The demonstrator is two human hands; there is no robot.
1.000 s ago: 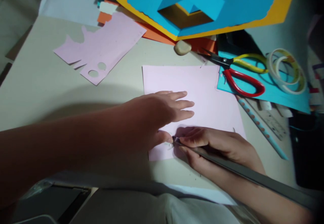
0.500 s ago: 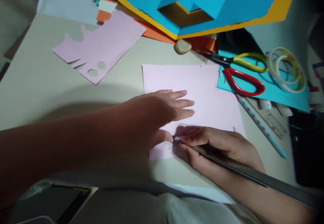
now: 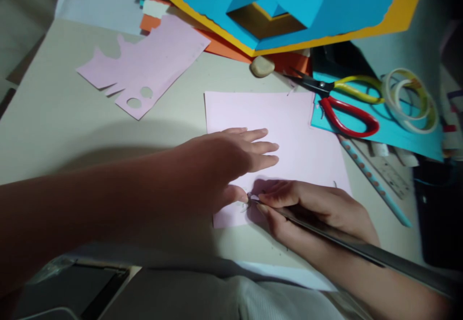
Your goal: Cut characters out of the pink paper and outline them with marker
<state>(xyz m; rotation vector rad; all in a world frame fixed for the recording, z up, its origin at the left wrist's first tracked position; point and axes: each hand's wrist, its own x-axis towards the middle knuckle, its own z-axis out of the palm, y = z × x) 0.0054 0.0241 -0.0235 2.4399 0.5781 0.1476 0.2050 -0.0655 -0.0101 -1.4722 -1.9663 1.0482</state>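
A pink sheet of paper [image 3: 296,127] lies on the table in front of me. My left hand [image 3: 238,158] rests flat on it, palm down, fingers stretched and thumb apart. Between the thumb and fingertips of my right hand [image 3: 311,204] is a long dark pencil [image 3: 336,235], its shaft slanting back toward the lower right. Its tip meets the paper close beside my left thumb. Small drawn marks [image 3: 243,207] show at that spot, partly covered by the thumb.
Left of the sheet lies a cut pink paper scrap [image 3: 155,60]. Beyond are a blue and yellow pop-up card [image 3: 347,11] and a stone [image 3: 262,66]. Scissors [image 3: 321,86], tape rolls [image 3: 428,117], a light-blue dotted pencil [image 3: 376,185] and a ruler [image 3: 392,178] lie to the right.
The pencil tip and my right fingers have shifted very slightly at the same spot. My left hand stays in place, and the whole view has drifted a little.
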